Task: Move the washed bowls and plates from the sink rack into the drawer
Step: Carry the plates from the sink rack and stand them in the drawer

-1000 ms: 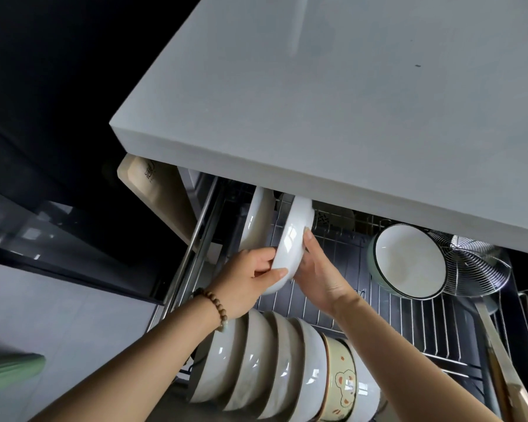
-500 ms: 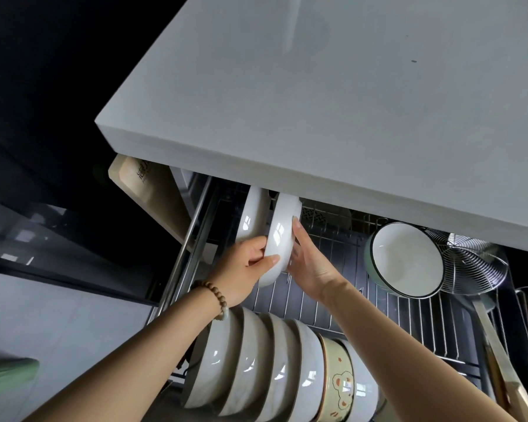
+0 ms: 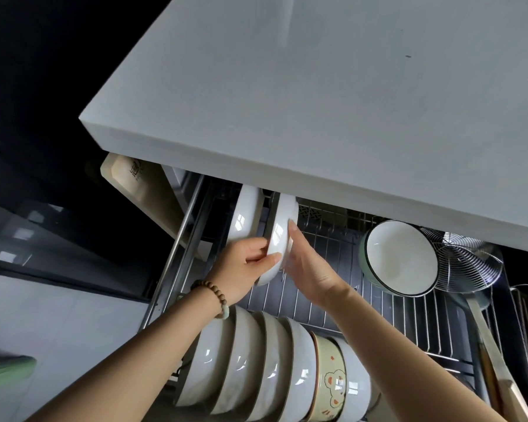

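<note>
A thick pale grey stone countertop (image 3: pixel 317 102) fills the upper view, overhanging a pulled-out drawer with a steel wire rack floor (image 3: pixel 409 324). At the drawer's near edge a row of white ceramic bowls (image 3: pixel 241 360) stands on edge, packed together, with a cream bowl printed with a cartoon bear (image 3: pixel 333 382) among them. Toward the right, a green bowl with a white inside (image 3: pixel 400 257) leans against a round wire skimmer (image 3: pixel 467 260). A pale wooden cutting board (image 3: pixel 141 190) stands beside the drawer's left rail.

At the back left, the white glazed dish (image 3: pixel 282 229) stands upright in the rack, just beside a second white dish (image 3: pixel 244 214). The left hand (image 3: pixel 241 272) pinches its lower rim, thumb in front, fingers curled behind; the right hand (image 3: pixel 311 269) lies flat against its other face, fingers straight and together. A brown bead bracelet (image 3: pixel 214 293) circles the left wrist.
</note>
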`<state>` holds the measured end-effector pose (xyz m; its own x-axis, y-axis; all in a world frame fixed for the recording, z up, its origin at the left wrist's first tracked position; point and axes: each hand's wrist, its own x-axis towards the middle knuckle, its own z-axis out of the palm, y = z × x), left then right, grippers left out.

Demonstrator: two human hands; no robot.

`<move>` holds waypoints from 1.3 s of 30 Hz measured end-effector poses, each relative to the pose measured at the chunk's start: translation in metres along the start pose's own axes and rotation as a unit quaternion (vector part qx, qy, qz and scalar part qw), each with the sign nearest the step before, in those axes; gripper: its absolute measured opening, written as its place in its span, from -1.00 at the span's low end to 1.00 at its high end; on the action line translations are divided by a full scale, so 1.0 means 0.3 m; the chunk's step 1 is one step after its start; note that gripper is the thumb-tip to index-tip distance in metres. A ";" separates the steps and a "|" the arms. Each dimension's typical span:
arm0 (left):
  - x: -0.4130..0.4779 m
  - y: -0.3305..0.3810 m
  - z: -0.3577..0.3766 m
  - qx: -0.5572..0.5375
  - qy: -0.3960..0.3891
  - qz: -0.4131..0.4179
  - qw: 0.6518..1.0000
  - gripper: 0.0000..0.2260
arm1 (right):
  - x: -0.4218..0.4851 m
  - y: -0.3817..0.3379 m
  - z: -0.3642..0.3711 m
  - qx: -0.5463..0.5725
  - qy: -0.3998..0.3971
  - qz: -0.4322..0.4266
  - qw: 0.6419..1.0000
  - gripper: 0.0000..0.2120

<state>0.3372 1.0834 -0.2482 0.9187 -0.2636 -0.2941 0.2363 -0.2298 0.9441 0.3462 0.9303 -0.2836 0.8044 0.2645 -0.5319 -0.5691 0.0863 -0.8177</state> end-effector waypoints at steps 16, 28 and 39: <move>-0.004 -0.007 -0.017 0.073 0.025 0.031 0.997 -0.52 | -0.056 -0.080 0.048 -0.027 0.014 -0.088 0.996 -0.67; -0.101 0.051 -0.017 0.078 0.079 -0.043 0.993 -0.70 | -0.135 -0.083 0.007 -0.007 0.064 -0.016 0.998 -0.20; -0.335 0.407 0.159 0.190 0.030 -0.029 0.981 -0.69 | -0.692 -0.276 -0.208 -0.232 0.119 -0.010 0.965 -0.35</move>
<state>0.2588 1.0371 -0.1103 0.9270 -0.1861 -0.3256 0.1647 -0.5781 0.7992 0.2368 0.8083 -0.1192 0.8622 0.0352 -0.5053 -0.4597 -0.3646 -0.8098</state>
